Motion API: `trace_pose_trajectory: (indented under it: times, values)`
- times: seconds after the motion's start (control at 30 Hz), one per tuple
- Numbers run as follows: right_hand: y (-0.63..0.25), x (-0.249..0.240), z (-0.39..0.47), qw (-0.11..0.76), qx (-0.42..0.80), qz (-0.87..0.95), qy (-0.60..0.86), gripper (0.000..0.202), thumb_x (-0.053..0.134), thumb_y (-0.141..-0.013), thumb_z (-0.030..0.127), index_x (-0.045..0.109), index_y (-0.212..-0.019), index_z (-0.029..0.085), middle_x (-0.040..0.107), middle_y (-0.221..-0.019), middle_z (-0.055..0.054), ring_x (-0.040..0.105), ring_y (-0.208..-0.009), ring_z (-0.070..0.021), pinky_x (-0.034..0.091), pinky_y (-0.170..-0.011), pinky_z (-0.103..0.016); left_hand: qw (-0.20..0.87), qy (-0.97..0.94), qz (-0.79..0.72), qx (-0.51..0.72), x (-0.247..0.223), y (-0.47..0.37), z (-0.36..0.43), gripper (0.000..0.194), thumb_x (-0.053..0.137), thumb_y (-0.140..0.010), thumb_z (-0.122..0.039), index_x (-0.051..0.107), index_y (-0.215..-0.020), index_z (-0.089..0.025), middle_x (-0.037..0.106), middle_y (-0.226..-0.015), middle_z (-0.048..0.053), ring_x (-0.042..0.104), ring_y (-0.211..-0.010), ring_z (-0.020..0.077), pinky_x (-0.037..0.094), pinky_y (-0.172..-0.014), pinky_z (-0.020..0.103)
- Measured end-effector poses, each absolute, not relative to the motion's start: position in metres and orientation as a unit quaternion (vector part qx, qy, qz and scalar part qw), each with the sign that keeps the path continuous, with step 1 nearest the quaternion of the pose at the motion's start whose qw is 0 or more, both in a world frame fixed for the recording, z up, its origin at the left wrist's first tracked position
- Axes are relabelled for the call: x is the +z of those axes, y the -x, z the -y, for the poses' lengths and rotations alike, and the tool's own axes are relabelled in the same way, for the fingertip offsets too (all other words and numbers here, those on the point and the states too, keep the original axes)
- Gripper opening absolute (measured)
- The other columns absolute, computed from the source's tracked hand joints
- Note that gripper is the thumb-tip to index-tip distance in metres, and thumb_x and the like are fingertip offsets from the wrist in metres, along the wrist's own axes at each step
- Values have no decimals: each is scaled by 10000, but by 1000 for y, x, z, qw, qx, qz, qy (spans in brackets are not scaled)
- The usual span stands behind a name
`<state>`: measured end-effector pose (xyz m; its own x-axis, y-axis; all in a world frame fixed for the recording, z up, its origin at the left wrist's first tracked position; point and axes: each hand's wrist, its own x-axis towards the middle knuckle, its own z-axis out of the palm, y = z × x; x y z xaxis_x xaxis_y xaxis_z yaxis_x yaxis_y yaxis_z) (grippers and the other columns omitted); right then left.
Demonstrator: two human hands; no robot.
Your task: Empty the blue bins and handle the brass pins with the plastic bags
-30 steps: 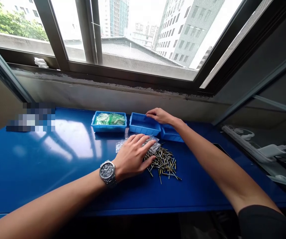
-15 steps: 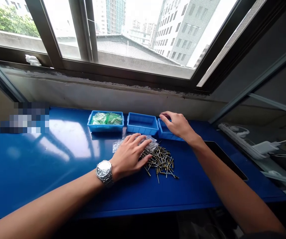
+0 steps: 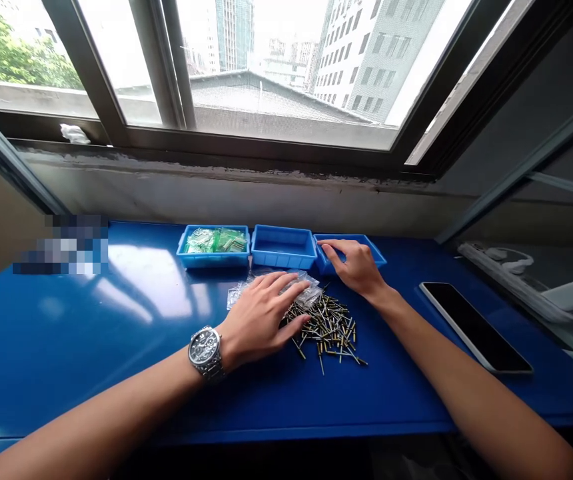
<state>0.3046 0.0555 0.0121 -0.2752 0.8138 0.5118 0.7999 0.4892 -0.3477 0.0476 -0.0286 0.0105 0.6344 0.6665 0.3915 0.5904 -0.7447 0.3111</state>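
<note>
My left hand lies palm down with its fingers spread, over clear plastic bags and the left side of a loose pile of thin metal pins with dark and brass-coloured ends. A silver watch is on that wrist. My right hand reaches across the right-hand blue bin. Its thumb and forefinger are bent together at that bin's left rim. The other fingers are curled and partly hidden. The middle blue bin stands directly to the left and holds nothing visible.
The left blue bin contains green-and-clear packets. A phone lies on the blue table to the right. Beyond it are a power strip and cables behind a metal frame. A window is behind the table.
My right hand has come down slightly, its fingers closing in at the right bin's left rim. The left hand stays over the bags. The view has shifted, showing more of the phone.
</note>
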Motion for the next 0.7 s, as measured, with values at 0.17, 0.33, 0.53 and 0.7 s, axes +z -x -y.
trace_pose_trajectory:
  times: [0.17,0.33,0.53,0.7]
  values:
    - [-309,17,-51,378,-48,801,461,311,505,-1026,347,736,-1190,219,771,-1191,-84,697,-1164,-281,511,-1057,-472,31,-838,-378,392,45,-11,5,283,518,-1043,-354,644,-1254,-214,708,-1213,63,640,-1142,229,530,-1027,420]
    - [-313,28,-41,452,-80,769,446,260,523,-1003,280,721,-1167,242,764,-1170,-70,697,-1146,-268,522,-1052,-467,-12,-700,-630,336,62,75,-28,487,490,-1027,-487,621,-1315,-117,647,-1159,98,627,-1027,281,494,-1033,509]
    - [-313,32,-34,476,-52,746,463,241,538,-993,268,730,-1136,241,771,-1151,-65,724,-1081,-261,558,-994,-434,287,-599,-693,282,31,122,-50,510,612,-883,-620,647,-1121,-169,652,-911,26,614,-734,209,496,-629,296]
    - [-314,30,-32,487,-30,729,480,222,553,-985,267,738,-1105,249,782,-1117,-46,736,-1035,-252,573,-963,-428,336,-587,-655,336,27,119,-45,366,693,-835,-537,592,-901,-191,626,-851,22,607,-752,191,506,-634,286]
